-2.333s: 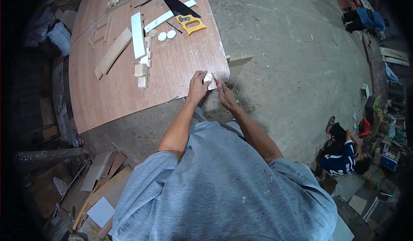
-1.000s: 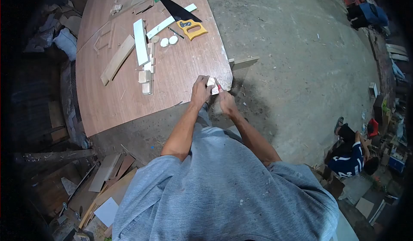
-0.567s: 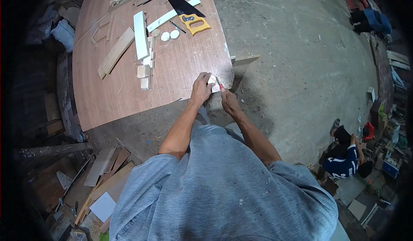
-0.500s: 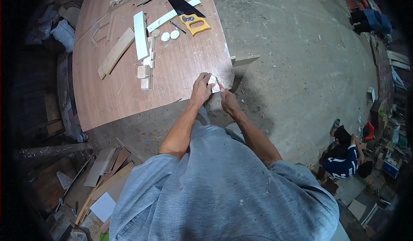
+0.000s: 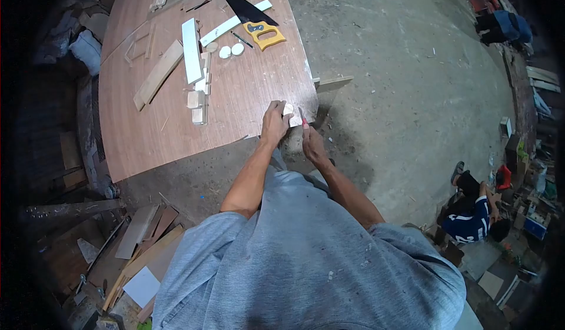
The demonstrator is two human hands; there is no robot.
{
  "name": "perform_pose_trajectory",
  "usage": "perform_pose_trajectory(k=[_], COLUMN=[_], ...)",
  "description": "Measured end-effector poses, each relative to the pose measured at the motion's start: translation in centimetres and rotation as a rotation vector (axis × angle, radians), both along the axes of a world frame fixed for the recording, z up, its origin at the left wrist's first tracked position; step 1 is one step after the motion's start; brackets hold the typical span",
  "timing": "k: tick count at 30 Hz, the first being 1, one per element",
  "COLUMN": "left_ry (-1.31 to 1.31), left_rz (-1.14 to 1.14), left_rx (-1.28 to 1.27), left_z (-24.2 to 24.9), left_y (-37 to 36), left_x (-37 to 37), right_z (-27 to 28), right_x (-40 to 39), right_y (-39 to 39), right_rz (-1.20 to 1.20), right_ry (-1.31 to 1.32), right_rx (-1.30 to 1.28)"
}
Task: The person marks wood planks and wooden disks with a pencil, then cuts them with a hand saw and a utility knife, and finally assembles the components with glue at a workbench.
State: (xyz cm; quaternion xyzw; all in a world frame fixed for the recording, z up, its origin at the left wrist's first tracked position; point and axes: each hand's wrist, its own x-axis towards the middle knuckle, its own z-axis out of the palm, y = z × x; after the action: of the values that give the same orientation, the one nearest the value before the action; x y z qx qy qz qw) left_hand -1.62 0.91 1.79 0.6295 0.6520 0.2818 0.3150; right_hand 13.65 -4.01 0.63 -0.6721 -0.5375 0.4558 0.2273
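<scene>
My left hand grips a small pale wooden block at the near right corner of the brown plywood board. My right hand is closed on a thin red-handled tool whose tip points at the block. Both hands sit close together at the board's edge. Most of the block is hidden by my left fingers.
On the board lie a yellow-handled handsaw, white strips, two white discs, small wood blocks and a plank. Scrap boards lie at lower left. A person crouches on the concrete floor at right.
My right hand has drawn back slightly toward me, with the red tool still pointing at the block. My left hand keeps its hold on the block.
</scene>
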Motion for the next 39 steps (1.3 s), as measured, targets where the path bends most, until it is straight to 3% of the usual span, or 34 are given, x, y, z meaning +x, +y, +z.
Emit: perform_pose_trajectory(k=[10, 18, 20, 24, 27, 29, 39], left_ry=[0.018, 0.052, 0.035, 0.003, -0.003, -0.016, -0.1], left_rz=[0.012, 0.04, 0.03, 0.033, 0.054, 0.067, 0.074], left_rx=[0.093, 0.074, 0.036, 0.016, -0.023, 0.075, 0.059], left_z=[-0.7, -0.9, -0.2, 0.1, -0.5, -1.3, -1.9], left_y=[0.1, -0.1, 0.1, 0.2, -0.2, -0.3, -1.0], left_x=[-0.1, 0.0, -0.2, -0.2, -0.3, -0.5, -0.6], right_z=[-1.2, 0.0, -1.9, -0.7, -0.1, 0.1, -1.2], right_x=[-1.8, -3.3, -2.7, -0.7, -0.4, -0.4, -0.7], right_y=[0.9, 0.8, 0.9, 0.1, 0.0, 0.3, 1.3], right_rz=[0.024, -0.023, -0.015, 0.08, 0.012, -0.006, 0.096], right_ry=[0.021, -0.172, -0.102, -0.006, 0.057, 0.056, -0.085], right_rx=[0.012, -0.064, -0.048, -0.06, -0.092, -0.088, -0.085])
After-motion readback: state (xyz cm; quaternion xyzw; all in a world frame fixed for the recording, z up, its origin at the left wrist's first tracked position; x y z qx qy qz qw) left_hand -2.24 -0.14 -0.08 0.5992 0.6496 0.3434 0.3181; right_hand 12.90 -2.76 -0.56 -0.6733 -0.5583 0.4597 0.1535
